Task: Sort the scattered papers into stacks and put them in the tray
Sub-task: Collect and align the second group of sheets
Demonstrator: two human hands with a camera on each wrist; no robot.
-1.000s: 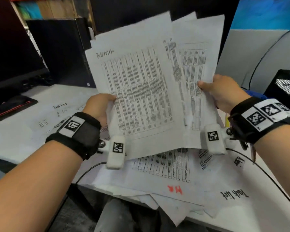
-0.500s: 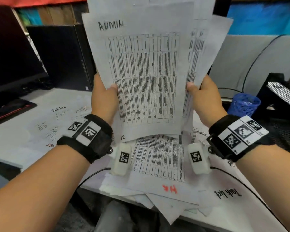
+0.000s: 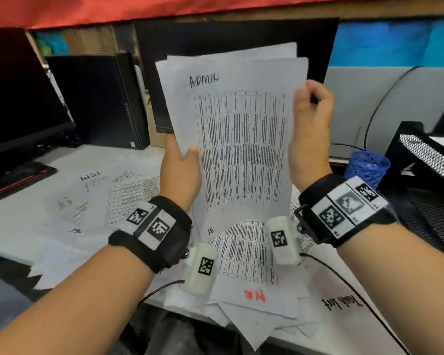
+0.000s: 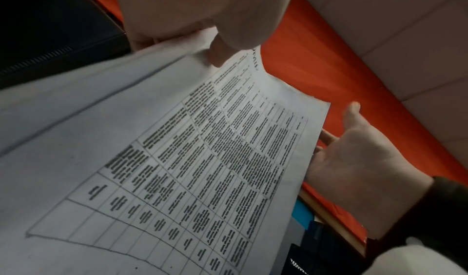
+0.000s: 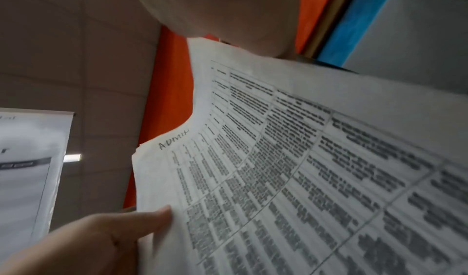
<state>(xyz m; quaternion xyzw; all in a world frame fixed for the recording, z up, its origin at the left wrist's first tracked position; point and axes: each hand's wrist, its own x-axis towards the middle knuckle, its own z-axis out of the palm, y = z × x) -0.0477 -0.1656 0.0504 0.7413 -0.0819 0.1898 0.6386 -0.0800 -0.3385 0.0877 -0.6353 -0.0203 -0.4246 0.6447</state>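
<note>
A stack of printed sheets marked ADMIN [image 3: 241, 149] stands upright above the desk between both hands. My left hand [image 3: 180, 170] grips its left edge low down, thumb in front, fingers behind. My right hand [image 3: 310, 124] curls round the right edge higher up; in the left wrist view the right hand [image 4: 367, 155] has its fingers behind the sheets and its thumb raised. The black mesh tray [image 3: 426, 155] stands at the right. Loose papers lie on the desk, among them an HR sheet [image 3: 246, 260] and a Task list sheet [image 3: 341, 301].
A dark monitor [image 3: 16, 98] and a black computer tower [image 3: 98, 98] stand at the back left. A blue mesh cup [image 3: 367, 167] sits beside the tray. More sheets [image 3: 92, 190] lie at the left. A black cable [image 3: 344, 280] runs over the papers.
The fanned ADMIN sheets have been lifted upright and drawn together into one stack. My right hand has slid up the right edge; my left hand keeps its grip.
</note>
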